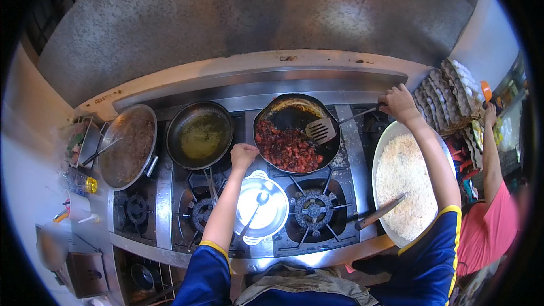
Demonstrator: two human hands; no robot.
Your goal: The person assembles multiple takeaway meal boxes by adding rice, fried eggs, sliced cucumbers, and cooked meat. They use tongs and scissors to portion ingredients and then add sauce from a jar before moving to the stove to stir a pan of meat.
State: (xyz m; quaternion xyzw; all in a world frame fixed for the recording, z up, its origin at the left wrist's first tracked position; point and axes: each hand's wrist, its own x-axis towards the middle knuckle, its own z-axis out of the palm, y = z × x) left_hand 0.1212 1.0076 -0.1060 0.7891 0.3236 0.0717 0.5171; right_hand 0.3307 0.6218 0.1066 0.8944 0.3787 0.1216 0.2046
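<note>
My right hand [398, 101] is closed on the handle end of a slotted metal spatula [321, 130], whose blade rests in a dark pan [333, 159] over chopped red food [285, 146]. The food lies along the pan's left and lower side; dark liquid shows above it. My left hand [244, 155] is at the pan's left rim, fingers curled together; whether it pinches the rim cannot be told. Just below it stands a shiny metal pot [280, 208] with a spoon [255, 216] inside. A frying pan [200, 135] with yellowish oil sits to the left.
A large bowl of white rice [406, 182] with a wooden-handled utensil [379, 211] stands at right. A wide pan [129, 148] of brownish food stands left. Stacked egg trays [444, 93] are at the back right. A co-worker in a pink shirt [488, 229] reaches in beside them. Bare burner [313, 209].
</note>
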